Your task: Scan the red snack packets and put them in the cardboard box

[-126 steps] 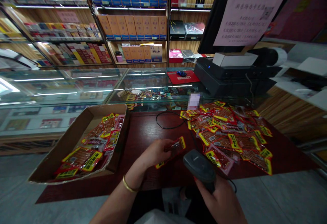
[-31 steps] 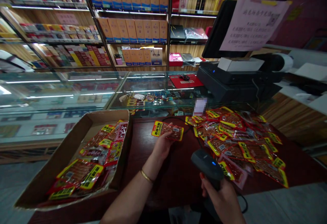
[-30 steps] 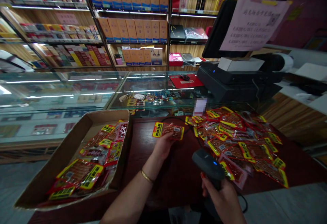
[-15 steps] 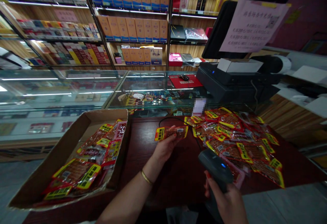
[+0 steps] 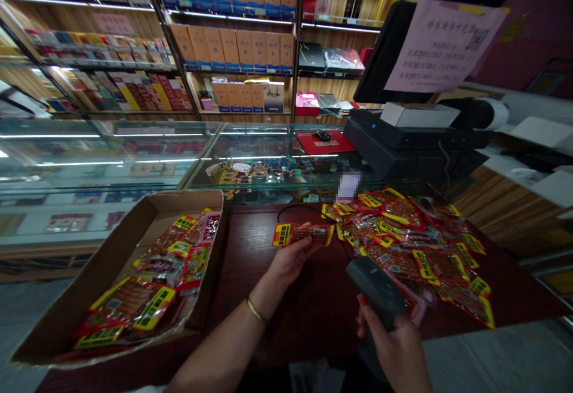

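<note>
A red-and-yellow snack packet [image 5: 319,236] is in the left grip [image 5: 290,263], thumb across it, over the table [image 5: 246,279]. To that grip's right, the right grip [image 5: 396,345] is closed round a dark handheld scanner [image 5: 376,285]. Beyond the right grip lies a heap of packets [image 5: 412,232]; left of the left grip, a cardboard box [image 5: 179,202] holds more.
</note>
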`<state>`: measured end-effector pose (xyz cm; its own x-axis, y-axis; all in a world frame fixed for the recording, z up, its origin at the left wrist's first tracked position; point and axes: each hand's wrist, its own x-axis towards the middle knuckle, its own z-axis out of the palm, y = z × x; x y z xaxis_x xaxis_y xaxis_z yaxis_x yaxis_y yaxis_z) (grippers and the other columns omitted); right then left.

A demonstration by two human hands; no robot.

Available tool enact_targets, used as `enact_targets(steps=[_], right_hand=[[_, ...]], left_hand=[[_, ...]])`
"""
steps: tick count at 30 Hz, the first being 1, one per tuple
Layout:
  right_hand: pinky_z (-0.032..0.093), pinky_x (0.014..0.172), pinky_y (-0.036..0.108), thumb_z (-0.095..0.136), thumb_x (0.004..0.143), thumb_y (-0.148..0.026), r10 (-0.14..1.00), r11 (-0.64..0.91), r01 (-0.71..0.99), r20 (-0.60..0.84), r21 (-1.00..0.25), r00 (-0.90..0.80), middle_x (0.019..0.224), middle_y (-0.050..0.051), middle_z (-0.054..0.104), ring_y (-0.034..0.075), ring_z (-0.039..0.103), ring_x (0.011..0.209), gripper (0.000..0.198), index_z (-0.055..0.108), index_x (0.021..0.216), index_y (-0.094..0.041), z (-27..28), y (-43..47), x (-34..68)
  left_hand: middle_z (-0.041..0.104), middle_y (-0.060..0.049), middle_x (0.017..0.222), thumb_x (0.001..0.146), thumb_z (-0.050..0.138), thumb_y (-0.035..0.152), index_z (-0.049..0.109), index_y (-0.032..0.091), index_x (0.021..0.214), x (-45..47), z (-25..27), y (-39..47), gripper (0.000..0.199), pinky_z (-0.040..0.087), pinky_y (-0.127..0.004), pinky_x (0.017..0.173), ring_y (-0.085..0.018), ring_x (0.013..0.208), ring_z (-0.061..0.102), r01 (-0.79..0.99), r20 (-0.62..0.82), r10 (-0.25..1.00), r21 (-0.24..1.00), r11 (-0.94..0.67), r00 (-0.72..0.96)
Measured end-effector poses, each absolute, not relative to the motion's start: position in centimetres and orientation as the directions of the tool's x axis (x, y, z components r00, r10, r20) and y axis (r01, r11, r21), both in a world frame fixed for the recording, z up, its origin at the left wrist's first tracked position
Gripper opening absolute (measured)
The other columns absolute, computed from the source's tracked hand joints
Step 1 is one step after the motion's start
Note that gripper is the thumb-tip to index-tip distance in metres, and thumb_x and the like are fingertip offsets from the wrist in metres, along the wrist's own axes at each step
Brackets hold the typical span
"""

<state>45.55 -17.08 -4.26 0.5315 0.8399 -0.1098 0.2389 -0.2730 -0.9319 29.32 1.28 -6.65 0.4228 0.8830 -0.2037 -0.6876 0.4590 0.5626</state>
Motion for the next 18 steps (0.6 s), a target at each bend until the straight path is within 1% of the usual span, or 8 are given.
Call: enact_targets(steps=[1,3,6,8,11,14,16,18], right_hand=[[0.054,0.058,0.03,0.067,0.082,-0.075,0.84,-0.257,0.235,-0.097,-0.937,0.533,0.057,0.007,0.071,0.023,0.068,0.056,0.057,0.074,0.066,-0.021,-4.4,-16.9,45.3],[0.053,0.057,0.03,0.069,0.08,-0.075,0.851,-0.229,0.175,-0.11,-0.958,0.514,0.056,0.006,0.069,0.021,0.066,0.053,0.057,0.075,0.07,-0.019,-5.2,-16.4,44.9],[0.05,0.05,0.028,0.075,0.074,-0.076,0.876,-0.23,-0.021,-0.216,-0.973,0.431,0.056,0.003,0.067,0.018,0.062,0.048,0.06,0.077,0.081,-0.016,-7.1,-15.9,44.6],[0.051,0.049,0.028,0.08,0.07,-0.075,0.883,-0.223,-0.168,-0.272,-0.96,0.383,0.056,0.001,0.065,0.016,0.06,0.044,0.062,0.076,0.086,-0.015,-8.4,-15.8,44.5],[0.055,0.053,0.03,0.084,0.068,-0.07,0.893,-0.158,-0.323,-0.274,-0.933,0.358,0.055,-0.002,0.063,0.013,0.057,0.041,0.057,0.074,0.085,-0.016,-9.8,-16.1,44.6],[0.054,0.05,0.027,0.085,0.071,-0.065,0.909,-0.084,-0.407,-0.238,-0.909,0.343,0.055,-0.002,0.065,0.013,0.059,0.043,0.051,0.073,0.086,-0.018,-10.6,-16.6,44.8],[0.051,0.045,0.026,0.087,0.07,-0.064,0.915,-0.069,-0.446,-0.235,-0.892,0.329,0.054,-0.001,0.065,0.014,0.06,0.043,0.05,0.074,0.084,-0.018,-11.1,-16.8,44.8],[0.049,0.043,0.025,0.088,0.069,-0.063,0.915,-0.069,-0.464,-0.242,-0.883,0.324,0.053,0.0,0.066,0.016,0.061,0.043,0.05,0.074,0.084,-0.017,-11.7,-16.9,44.8]], left_hand=[[0.08,-0.006,0.117,0.077,0.08,0.01,0.075,0.021,0.116,29.3,-6.7,1.3,0.041,0.059,-0.041,0.1,-0.025,0.109,0.075,-0.681,-0.201,0.882,0.57,0.46,0.427],[0.08,-0.007,0.116,0.076,0.081,0.012,0.076,0.02,0.115,29.2,-7.0,1.4,0.04,0.061,-0.039,0.094,-0.025,0.105,0.076,-0.654,-0.203,0.881,0.603,0.456,0.427],[0.081,-0.011,0.109,0.071,0.087,0.017,0.077,0.016,0.106,29.1,-7.9,1.9,0.036,0.062,-0.038,0.086,-0.027,0.097,0.077,-0.58,-0.218,0.889,0.69,0.433,0.403],[0.082,-0.013,0.105,0.066,0.092,0.02,0.078,0.012,0.101,29.1,-8.4,2.2,0.039,0.061,-0.038,0.087,-0.028,0.093,0.078,-0.52,-0.23,0.893,0.745,0.417,0.387],[0.082,-0.013,0.103,0.06,0.098,0.027,0.078,0.012,0.105,29.4,-8.2,2.6,0.052,0.06,-0.037,0.089,-0.026,0.089,0.078,-0.459,-0.23,0.884,0.786,0.415,0.406],[0.082,-0.01,0.1,0.063,0.095,0.036,0.078,0.014,0.109,30.5,-6.6,3.3,0.054,0.06,-0.032,0.08,-0.021,0.08,0.076,-0.408,-0.219,0.889,0.826,0.388,0.402],[0.082,-0.009,0.094,0.07,0.089,0.039,0.079,0.014,0.109,32.4,-5.0,4.3,0.047,0.058,-0.028,0.071,-0.018,0.072,0.073,-0.297,-0.191,0.9,0.9,0.32,0.391],[0.082,-0.007,0.09,0.077,0.082,0.034,0.078,0.013,0.11,35.3,-3.1,5.8,0.04,0.056,-0.026,0.066,-0.016,0.068,0.071,-0.167,-0.151,0.898,0.957,0.238,0.414]])
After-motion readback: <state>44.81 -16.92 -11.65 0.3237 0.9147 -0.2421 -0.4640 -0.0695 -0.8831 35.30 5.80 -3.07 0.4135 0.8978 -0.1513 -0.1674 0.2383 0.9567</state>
